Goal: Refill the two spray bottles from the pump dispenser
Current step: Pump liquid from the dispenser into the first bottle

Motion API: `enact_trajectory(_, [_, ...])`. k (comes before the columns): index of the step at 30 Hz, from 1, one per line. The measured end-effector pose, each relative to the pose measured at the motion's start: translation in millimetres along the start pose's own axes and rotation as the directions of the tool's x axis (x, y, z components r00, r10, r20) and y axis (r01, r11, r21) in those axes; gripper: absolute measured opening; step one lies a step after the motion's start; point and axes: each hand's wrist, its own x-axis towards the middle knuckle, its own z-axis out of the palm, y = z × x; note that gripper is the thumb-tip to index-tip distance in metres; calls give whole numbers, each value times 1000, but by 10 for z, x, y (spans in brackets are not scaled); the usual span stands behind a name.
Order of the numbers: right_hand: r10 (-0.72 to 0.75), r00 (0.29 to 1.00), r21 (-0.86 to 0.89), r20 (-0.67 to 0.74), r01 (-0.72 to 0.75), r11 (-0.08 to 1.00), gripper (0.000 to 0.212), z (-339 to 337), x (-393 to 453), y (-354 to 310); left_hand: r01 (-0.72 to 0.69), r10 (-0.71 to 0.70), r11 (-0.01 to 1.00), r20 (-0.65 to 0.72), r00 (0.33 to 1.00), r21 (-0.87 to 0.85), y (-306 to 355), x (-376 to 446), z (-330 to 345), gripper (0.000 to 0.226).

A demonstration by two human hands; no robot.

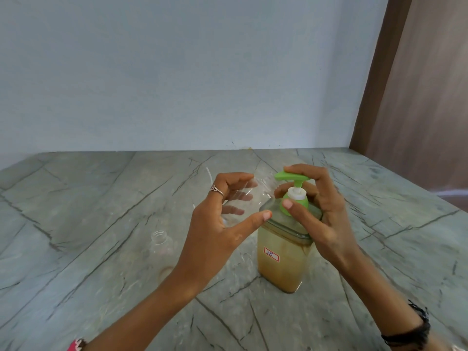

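Both hands meet above the surface (101, 198). The left hand (222, 219) curls its fingers and thumb round a clear spray bottle (249, 198), held tilted on its side, long axis running toward the right hand, mouth just under the green pump spout. The right hand (316, 214) grips the pump dispenser (283, 262), a finger on the pump head, thumb on the collar; the dispenser stands upright. A second clear bottle (162, 252) stands open-mouthed left of the left wrist. Bare stone lies all round; a wall edges the far side.
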Motion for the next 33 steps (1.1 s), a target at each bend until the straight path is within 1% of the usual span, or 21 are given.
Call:
enact_trajectory(7, [54, 999, 30, -1, -54, 998, 32, -13, 2, 12, -1, 1, 999, 8, 1000, 42, 23, 28, -25, 46])
enact_trajectory(13, [96, 994, 204, -43, -85, 975, 28, 14, 29, 25, -14, 11, 998, 38, 999, 67, 21, 32, -28, 46])
enact_trajectory(17, [122, 991, 245, -58, -105, 964, 23, 17, 63, 28, -15, 12, 998, 41, 999, 64, 16, 31, -32, 45])
enact_trajectory(21, [113, 991, 209, -69, -97, 973, 18, 15, 102, 16, -4, -1, 997, 65, 998, 71, -9, 27, -27, 45])
enact_trajectory(24, [110, 991, 210, -76, -92, 973, 23, 15, 94, 12, -9, 3, 996, 68, 998, 87, -16, 22, -22, 46])
enact_trajectory(27, [99, 993, 230, -69, -81, 970, 22, 22, 46, 6, -5, 1, 997, 51, 999, 71, 0, 19, -22, 45])
enact_trajectory(33, [75, 996, 175, -40, -67, 982, 27, 18, 26, 7, 5, -7, 999, 35, 999, 48, 29, 21, -20, 44])
